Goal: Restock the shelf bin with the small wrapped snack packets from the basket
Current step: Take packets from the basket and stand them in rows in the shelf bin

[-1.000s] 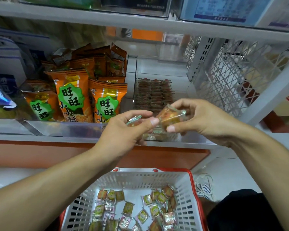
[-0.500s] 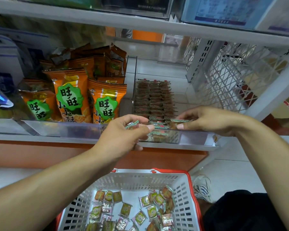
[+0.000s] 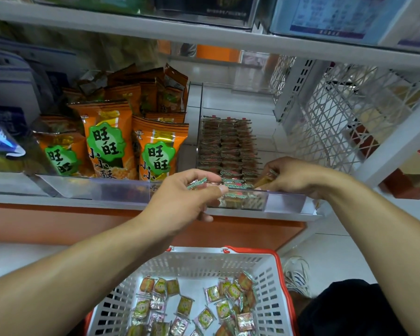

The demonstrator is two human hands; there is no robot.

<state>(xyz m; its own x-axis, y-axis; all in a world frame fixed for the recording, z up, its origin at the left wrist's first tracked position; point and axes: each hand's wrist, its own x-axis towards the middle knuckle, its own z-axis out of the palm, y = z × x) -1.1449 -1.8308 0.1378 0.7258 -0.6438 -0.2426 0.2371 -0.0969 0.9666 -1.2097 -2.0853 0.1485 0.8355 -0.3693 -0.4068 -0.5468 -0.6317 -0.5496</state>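
Left hand [image 3: 180,202] pinching a small green-edged wrapped snack packet [image 3: 197,183] at the clear plastic shelf bin [image 3: 286,202], right hand [image 3: 298,177] pinching a brownish packet [image 3: 264,181] over the stacked rows, loose packets [image 3: 211,304] in the white slotted red-rimmed basket [image 3: 274,282] below.

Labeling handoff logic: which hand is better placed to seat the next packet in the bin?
Right, probably. The right hand pinches a packet at the stacked rows' front, inside the clear bin. The left hand holds its packet outside the bin's front wall.
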